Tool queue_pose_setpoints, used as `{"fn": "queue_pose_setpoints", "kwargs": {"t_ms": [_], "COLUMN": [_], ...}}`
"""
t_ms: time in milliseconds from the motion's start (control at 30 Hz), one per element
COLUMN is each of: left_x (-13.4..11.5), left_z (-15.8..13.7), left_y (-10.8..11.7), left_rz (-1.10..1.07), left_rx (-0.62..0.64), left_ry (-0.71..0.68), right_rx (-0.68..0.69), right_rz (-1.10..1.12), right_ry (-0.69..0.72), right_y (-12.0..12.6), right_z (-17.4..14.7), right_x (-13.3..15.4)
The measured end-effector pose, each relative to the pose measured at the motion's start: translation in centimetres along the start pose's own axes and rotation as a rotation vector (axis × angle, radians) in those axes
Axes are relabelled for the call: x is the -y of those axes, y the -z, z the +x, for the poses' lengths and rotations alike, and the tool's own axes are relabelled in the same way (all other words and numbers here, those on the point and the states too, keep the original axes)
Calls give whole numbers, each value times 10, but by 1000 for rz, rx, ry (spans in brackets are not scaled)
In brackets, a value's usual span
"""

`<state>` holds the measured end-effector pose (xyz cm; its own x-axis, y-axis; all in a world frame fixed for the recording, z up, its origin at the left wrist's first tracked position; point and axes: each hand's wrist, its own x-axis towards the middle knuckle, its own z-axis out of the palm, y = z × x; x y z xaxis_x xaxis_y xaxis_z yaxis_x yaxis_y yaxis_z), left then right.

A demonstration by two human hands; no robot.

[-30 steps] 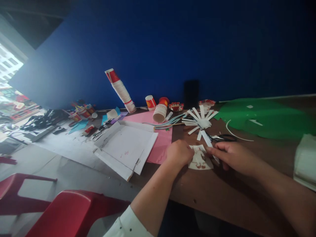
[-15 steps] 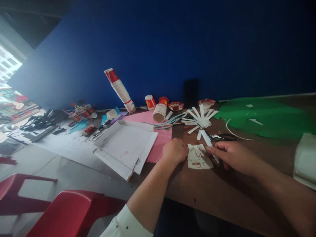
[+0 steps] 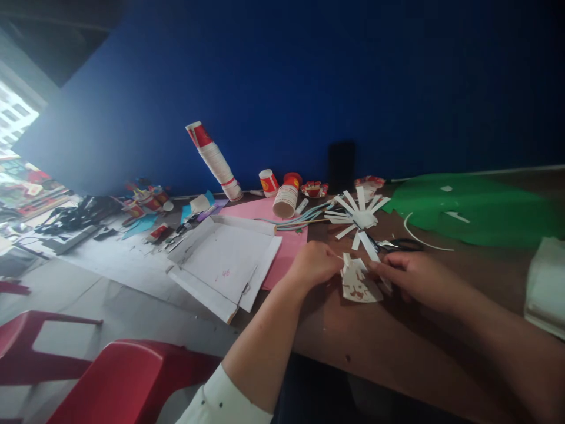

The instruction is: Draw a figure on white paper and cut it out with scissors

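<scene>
My left hand [image 3: 318, 265] is closed in a pinch at the upper left edge of a small cream paper piece [image 3: 359, 285] with brown marks. That edge is raised off the table, with slit strips at its top. My right hand [image 3: 410, 274] has its fingers closed on a white paper strip [image 3: 369, 246], partly hidden under the fingertips. Just beyond the strip lies a white cut-paper piece [image 3: 364, 220] with strips fanned out like a sunburst. Black-handled scissors [image 3: 404, 244] rest behind my right hand.
A shallow white box [image 3: 225, 259] sits on pink paper [image 3: 293, 244], left of my hands. Behind stand stacked paper cups [image 3: 216, 165] and a lying cup [image 3: 286, 202]. Green sheet [image 3: 477, 212] covers the far right. Red stools [image 3: 119, 383] stand at lower left.
My left hand has shifted slightly right and up, its pinch now more visible. The brown-marked paper has tilted and moved slightly right at its left edge. My right hand stays nearly still.
</scene>
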<state>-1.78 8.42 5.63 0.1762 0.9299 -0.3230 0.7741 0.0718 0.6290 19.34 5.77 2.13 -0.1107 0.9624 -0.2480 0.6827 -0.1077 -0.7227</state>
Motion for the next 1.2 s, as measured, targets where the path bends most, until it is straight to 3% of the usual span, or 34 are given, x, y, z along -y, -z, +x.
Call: {"fn": "queue_pose_setpoints", "kwargs": {"t_ms": [200, 333, 500, 1200], "left_x": [-1, 3, 5, 1], "left_z": [-1, 8, 11, 6], "left_y": [0, -15, -22, -18], "left_rz": [-330, -184, 73, 260], "left_rx": [30, 47, -25, -18], "left_ry": [-19, 9, 10, 3], "right_rx": [-20, -16, -4, -9], "right_rz": [21, 18, -43, -19], "right_ry": [2, 26, -12, 3], "right_y": [-1, 0, 1, 4], "right_z": [1, 1, 3, -5], "right_x": [-4, -2, -4, 9]}}
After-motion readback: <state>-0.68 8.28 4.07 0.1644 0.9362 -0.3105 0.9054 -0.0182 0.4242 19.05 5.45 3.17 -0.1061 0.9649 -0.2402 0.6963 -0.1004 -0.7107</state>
